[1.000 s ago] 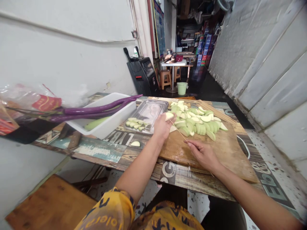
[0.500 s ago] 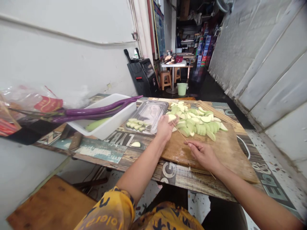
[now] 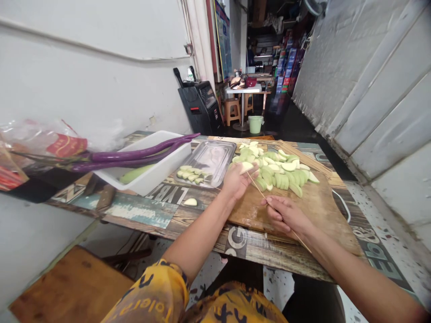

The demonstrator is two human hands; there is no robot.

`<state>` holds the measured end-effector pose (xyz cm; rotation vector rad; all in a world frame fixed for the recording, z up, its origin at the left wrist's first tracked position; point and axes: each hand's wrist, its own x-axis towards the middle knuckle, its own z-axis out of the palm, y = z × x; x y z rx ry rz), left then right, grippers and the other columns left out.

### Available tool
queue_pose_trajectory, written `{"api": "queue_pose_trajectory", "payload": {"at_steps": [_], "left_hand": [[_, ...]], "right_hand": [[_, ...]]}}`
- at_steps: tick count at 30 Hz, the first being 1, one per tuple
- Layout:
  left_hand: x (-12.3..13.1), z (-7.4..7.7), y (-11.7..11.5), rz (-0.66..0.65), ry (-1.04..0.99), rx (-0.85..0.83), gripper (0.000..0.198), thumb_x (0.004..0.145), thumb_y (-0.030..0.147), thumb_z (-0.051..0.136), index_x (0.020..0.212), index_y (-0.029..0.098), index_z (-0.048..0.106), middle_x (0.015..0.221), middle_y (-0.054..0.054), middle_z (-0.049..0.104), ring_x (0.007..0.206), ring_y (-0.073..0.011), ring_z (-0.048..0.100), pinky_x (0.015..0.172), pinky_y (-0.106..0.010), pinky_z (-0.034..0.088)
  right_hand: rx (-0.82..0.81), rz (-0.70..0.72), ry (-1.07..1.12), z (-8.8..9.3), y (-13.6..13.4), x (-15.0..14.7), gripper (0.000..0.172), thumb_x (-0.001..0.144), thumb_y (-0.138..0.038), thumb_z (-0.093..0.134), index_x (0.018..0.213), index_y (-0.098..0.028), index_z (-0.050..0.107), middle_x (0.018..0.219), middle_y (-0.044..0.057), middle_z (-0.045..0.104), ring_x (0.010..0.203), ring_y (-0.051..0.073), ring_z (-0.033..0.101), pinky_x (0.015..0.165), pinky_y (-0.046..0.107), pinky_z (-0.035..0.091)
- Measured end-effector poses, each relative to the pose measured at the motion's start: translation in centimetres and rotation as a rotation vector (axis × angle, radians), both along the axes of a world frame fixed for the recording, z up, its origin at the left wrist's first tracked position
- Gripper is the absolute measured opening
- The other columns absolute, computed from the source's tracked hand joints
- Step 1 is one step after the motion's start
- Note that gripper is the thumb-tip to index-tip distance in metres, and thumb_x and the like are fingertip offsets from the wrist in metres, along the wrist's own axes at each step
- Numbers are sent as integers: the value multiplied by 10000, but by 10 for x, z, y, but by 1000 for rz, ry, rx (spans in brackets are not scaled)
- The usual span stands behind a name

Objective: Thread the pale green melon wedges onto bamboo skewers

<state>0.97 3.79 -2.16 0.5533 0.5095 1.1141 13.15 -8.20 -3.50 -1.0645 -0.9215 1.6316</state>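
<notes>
Green slice (image 3: pixel 247 168) held by half-curled left hand (image 3: pixel 235 183), skewer (image 3: pixel 257 186) pinched by closed right hand (image 3: pixel 287 213)
Slice kept above cutting board's (image 3: pixel 316 213) left edge; skewer angled toward it; cut pieces (image 3: pixel 283 179) heaped toward far edge; clear tray (image 3: pixel 212 154) beyond left edge

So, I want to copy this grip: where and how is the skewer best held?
I'd pinch the skewer partway along its shaft, coming from the right and near side, as the right hand does. It looks thin and straight: its front end slants up and left to the pale slice in the left hand, and its rear end shows past the right hand.
</notes>
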Motion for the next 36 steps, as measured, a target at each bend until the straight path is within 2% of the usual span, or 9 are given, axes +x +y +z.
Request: {"api": "queue_pose_trajectory", "payload": {"at_steps": [6, 12, 14, 16, 19, 25, 28, 31, 36], "left_hand": [[3, 4, 0, 2, 2, -29, 219, 896, 308, 413, 934, 123, 525, 911, -141, 667, 853, -218, 663, 760, -351, 504], [3, 5, -1, 2, -9, -60, 218, 886, 293, 450, 910, 100, 550, 918, -155, 666, 917, -242, 650, 842, -408, 485], [3, 6, -3, -1, -22, -72, 184, 882, 257, 456, 888, 96, 546, 896, -152, 667, 902, -242, 655, 856, -425, 480], [4, 7, -5, 6, -31, -77, 145, 876, 227, 464, 878, 101, 536, 871, -141, 670, 878, -237, 662, 861, -442, 478], [5, 8, -8, -4, -43, -71, 115, 870, 206, 470, 866, 107, 529, 834, -124, 673, 866, -229, 665, 873, -451, 474], [6, 11, -12, -39, -70, -133, 99, 852, 190, 502, 832, 99, 534, 831, -134, 670, 874, -234, 662, 872, -435, 481], [5, 12, -12, -51, -69, -151, 112, 869, 169, 461, 832, 91, 531, 842, -141, 666, 884, -233, 659, 879, -428, 481], [5, 11, -12, -41, -69, -143, 112, 874, 159, 447, 834, 90, 526, 844, -137, 662, 879, -227, 660, 877, -419, 483], [8, 8, -13, -22, -73, -132, 73, 861, 163, 480, 834, 103, 512, 826, -113, 656, 818, -211, 670, 838, -414, 503]], "right_hand": [[47, -144, -210, 0, 3, -3, 309, 768, -459, 570, 839, -159, 577, 432, -103, 393, 256, 19, 248, 276, 152, 128], [455, -313, -971, 0, 1, -1, 258, 831, -350, 474, 855, -158, 645, 591, 25, 585, 495, 126, 518, 475, 236, 380], [548, -343, -1240, 1, -4, -3, 225, 826, -284, 469, 844, -155, 653, 624, 68, 606, 566, 164, 543, 535, 267, 389], [523, -356, -1310, 2, -8, -8, 197, 814, -261, 482, 821, -151, 645, 569, 68, 565, 528, 162, 507, 520, 270, 361], [462, -335, -1125, 3, -12, -18, 196, 833, -299, 466, 793, -167, 606, 529, 20, 496, 464, 120, 444, 465, 237, 333], [17, -202, 49, 17, -14, -31, 199, 775, -372, 571, 810, -184, 514, 459, -126, 252, 293, 25, 97, 265, 167, 121], [-33, -229, 222, 23, -14, -36, 174, 741, -314, 607, 791, -174, 517, 451, -134, 228, 299, 21, 64, 254, 161, 105], [-36, -304, 13, 23, -12, -36, 219, 756, -373, 583, 831, -171, 539, 440, -125, 273, 286, 27, 123, 272, 168, 115], [325, -390, -951, 20, -9, -27, 246, 812, -376, 494, 754, -168, 611, 499, -10, 480, 430, 104, 422, 421, 215, 288]]}}
